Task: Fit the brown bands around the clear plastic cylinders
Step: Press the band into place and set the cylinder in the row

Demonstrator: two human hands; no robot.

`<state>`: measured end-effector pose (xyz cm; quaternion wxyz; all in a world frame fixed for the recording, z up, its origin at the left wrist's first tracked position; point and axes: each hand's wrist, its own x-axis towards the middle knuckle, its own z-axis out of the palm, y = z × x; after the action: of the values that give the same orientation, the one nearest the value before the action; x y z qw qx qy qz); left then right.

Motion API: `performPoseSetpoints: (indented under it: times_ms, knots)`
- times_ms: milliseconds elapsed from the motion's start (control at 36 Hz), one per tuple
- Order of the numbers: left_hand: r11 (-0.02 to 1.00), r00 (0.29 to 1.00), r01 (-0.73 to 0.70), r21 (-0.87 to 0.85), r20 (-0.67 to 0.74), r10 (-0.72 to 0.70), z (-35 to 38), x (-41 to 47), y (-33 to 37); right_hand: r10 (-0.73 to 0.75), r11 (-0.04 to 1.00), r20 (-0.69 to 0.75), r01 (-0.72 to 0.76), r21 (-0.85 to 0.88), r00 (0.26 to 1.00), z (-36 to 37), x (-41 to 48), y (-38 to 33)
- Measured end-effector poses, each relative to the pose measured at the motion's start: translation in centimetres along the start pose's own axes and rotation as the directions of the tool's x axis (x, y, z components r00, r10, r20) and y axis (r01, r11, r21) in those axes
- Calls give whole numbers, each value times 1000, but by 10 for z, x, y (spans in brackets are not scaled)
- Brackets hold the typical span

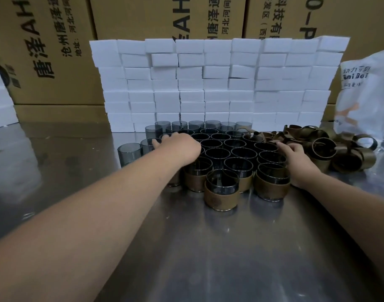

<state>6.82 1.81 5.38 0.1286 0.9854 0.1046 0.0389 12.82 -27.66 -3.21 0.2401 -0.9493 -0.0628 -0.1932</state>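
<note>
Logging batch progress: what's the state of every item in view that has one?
banded cylinders: upright, bands fitted, front of cluster.
bare cylinders: upright, no bands, back and left.
loose bands: heaped at right, unfitted.
left hand: open, resting on cylinder tops.
right hand: open, against cluster's right side.
foam blocks: stacked in a wall.

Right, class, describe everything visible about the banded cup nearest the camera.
The nearest cup is a smoky, see-through plastic cylinder, open-topped and upright on the shiny metal table. A brown, leather-looking band wraps its lower half. It stands at the front of the cluster, close against the banded cups behind it.
</note>
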Motion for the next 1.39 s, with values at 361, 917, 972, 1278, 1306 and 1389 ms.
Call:
performPoseSetpoints:
  times_ms: [361,917,972,1278,1306,1389]
  knots:
    - [975,987,-154,-158,-67,144,15,16,-9,44,999,94,-40,-37,995,-7,-1,-3]
    - [571,704,-584,-577,-710,3,61,-101,2,128,985,89,-137,105,988,-11,1,-7]
    - [568,697,-596,-568,-717,15,62,-101,1,164,962,87,-179,207,983,-12,-1,-10]
    - [590,688,-635,-498,-712,140,64,-99,-3,337,660,242,-412,628,910,-25,5,-19]
    - [590,690,-636,-497,-708,147,64,-98,-3,344,615,244,-414,671,907,-26,5,-23]
    - [587,685,-646,-488,-711,162,65,-98,-2,416,480,266,-458,748,870,-23,12,-33]
